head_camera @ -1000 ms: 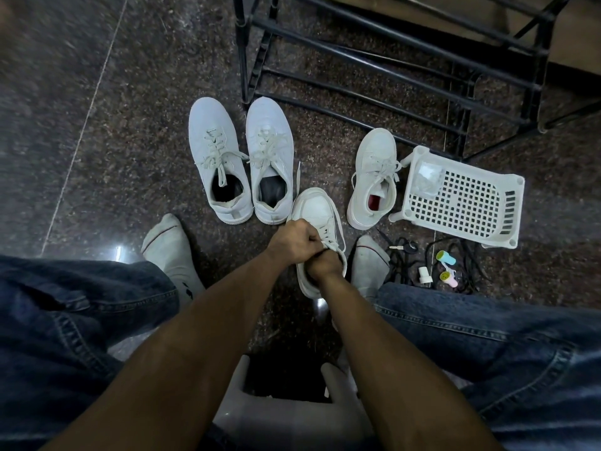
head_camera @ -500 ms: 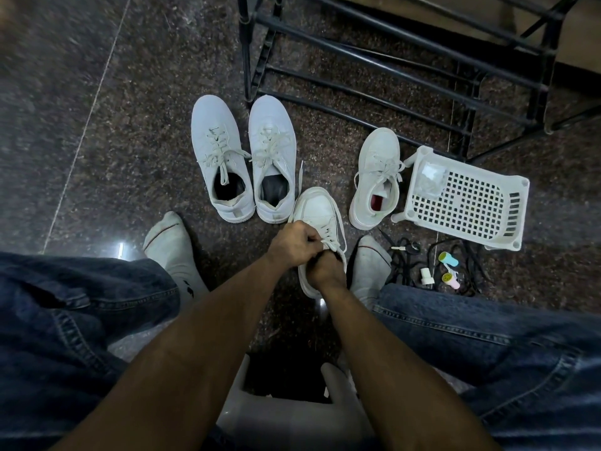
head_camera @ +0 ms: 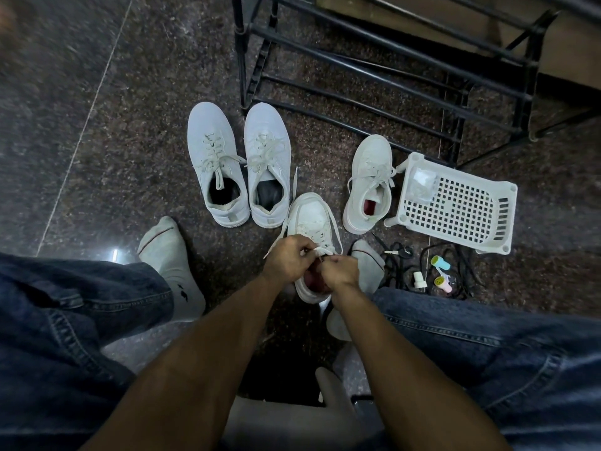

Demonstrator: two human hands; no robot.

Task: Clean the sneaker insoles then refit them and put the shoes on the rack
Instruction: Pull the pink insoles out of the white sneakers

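Head view: my left hand (head_camera: 286, 258) and right hand (head_camera: 338, 271) pinch the white lace-up sneaker's (head_camera: 312, 219) laces (head_camera: 320, 250); bare dark speckled floor (head_camera: 97, 141) lies far left.

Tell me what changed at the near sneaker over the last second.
The left hand and right hand drew apart from a stacked clasp over the near sneaker; each now pinches its lace, and the red lining shows. The pair of sneakers, lone sneaker, basket and rack stayed put.

No text, brand, label or number is legible anywhere; a dark mark on one sock (head_camera: 183, 296) is unreadable
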